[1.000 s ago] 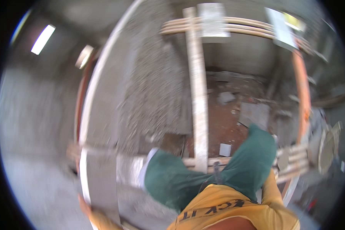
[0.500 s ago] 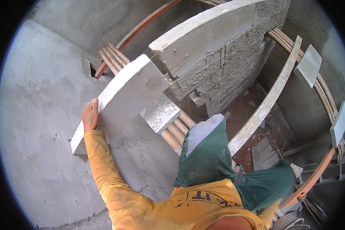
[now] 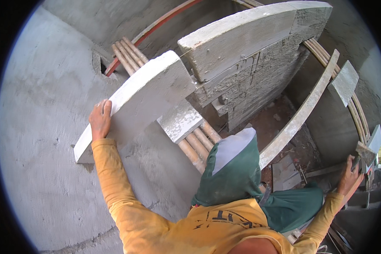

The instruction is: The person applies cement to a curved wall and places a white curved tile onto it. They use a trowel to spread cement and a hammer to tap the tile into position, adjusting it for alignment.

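My left hand (image 3: 100, 119) is curled over the upper edge of a pale concrete block (image 3: 142, 99), near its lower left end. The block leans at a slant against the grey wall, and its upper right corner is close to the built block wall (image 3: 245, 46). On the right, my raised right hand (image 3: 348, 178) is closed round the handle of a short tool with a flat, flared grey blade (image 3: 367, 153). A smaller whitish block piece (image 3: 179, 120) lies on wooden poles (image 3: 199, 144) just below the large block.
A long pale plank (image 3: 302, 112) crosses to my right. Beyond it are bundled poles (image 3: 355, 111) with flat grey slabs (image 3: 344, 82). Rubble and a broken board (image 3: 287, 172) lie on the floor below. A red-edged beam (image 3: 165, 19) spans the back.
My right hand has come up into view at the right, carrying the bladed tool outward. My left hand stays on the block. The view has shifted slightly.
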Motion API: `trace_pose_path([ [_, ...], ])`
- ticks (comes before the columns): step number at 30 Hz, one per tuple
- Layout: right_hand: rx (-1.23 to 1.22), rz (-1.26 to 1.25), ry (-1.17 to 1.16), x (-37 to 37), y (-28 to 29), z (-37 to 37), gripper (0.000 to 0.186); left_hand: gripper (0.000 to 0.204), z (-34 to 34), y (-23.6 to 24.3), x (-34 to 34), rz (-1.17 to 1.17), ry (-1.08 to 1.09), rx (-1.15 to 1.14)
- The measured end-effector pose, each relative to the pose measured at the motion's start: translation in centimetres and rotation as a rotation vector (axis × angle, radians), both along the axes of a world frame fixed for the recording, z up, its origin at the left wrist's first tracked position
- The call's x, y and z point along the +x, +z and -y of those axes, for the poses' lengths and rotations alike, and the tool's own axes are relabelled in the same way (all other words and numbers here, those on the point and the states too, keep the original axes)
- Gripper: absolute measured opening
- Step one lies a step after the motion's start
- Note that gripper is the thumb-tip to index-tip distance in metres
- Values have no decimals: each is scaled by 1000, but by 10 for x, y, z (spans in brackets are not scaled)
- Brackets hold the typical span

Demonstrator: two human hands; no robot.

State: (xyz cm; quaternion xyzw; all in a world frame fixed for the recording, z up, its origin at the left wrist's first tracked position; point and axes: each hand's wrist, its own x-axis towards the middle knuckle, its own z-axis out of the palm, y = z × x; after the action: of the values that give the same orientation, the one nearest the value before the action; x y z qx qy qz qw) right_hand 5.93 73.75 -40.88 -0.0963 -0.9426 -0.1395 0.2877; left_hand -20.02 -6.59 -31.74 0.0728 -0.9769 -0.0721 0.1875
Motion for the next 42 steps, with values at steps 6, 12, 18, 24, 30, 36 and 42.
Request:
trace_pose_path([
  [6, -1185, -581, 66, -56, 20, 78, 16, 48, 6, -4, -4, -30, -82, 36],
  [12, -1296, -484, 243, -67, 12, 120, 19, 47, 9, -2, -3, -43, -97, 67],
  [18, -1410, -512, 194, -60, -6, 122, 26, 49, 20, -2, -1, -16, -76, 129],
  [24, -1230, -569, 246, -55, -14, 107, 20, 47, 26, -10, -5, -50, -131, 113],
  [30, -1252, -547, 213, -57, -18, 104, 23, 45, 15, -5, 5, -109, -121, 64],
  [36, -1283, -512, 215, -59, -23, 103, 24, 48, -7, 2, 13, -94, -71, 50],
  [42, -1280, -477, 207, -63, -29, 102, 26, 48, -10, 0, 18, -117, -117, 27],
])
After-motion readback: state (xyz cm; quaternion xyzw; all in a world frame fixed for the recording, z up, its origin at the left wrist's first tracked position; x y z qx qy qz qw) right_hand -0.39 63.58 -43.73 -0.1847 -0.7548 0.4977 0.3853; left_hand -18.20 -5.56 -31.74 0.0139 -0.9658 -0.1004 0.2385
